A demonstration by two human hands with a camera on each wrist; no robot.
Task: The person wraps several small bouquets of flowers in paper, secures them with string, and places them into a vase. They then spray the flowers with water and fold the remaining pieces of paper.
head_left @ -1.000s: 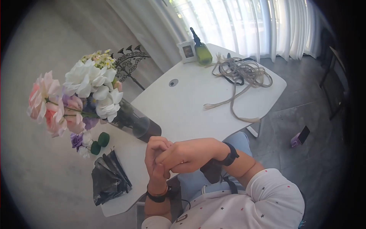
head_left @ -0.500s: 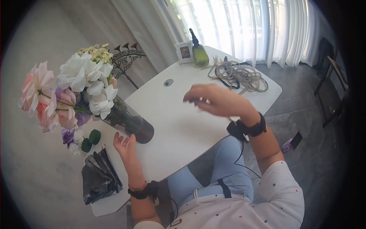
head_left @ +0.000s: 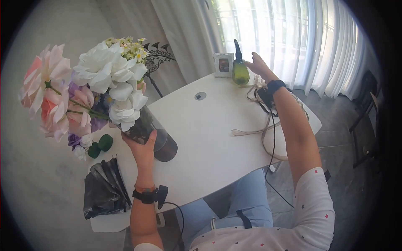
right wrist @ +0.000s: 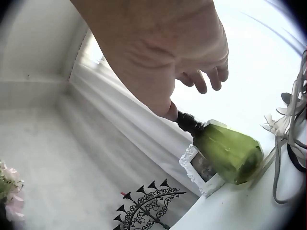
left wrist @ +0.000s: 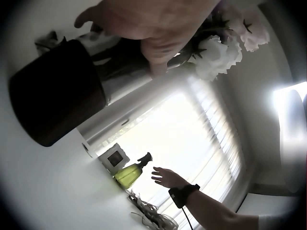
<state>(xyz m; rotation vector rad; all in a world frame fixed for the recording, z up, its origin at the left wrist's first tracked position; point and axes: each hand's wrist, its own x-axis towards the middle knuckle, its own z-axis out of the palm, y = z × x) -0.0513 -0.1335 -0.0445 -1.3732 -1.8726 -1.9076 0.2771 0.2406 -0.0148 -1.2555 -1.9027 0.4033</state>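
Observation:
My left hand curls round the dark-based clear vase, its thumb on the near side; some fingers are hidden behind it. Pink, white and purple flowers fill the vase. The left wrist view shows this hand against the vase. At the table's far side, my right hand is beside the green spray bottle, fingers spread. In the right wrist view, the thumb of that hand is at the dark nozzle of the bottle; the other fingers are off it.
A white picture frame stands left of the bottle. Tangled ribbons lie under my right forearm. Black folded wrapping, green foam pieces and small purple and white flowers are at the left. A black metal stand rises behind the table.
My hands, together at first, have parted. The left has moved onto the vase and curled round it; the right has reached far across the table to the spray bottle.

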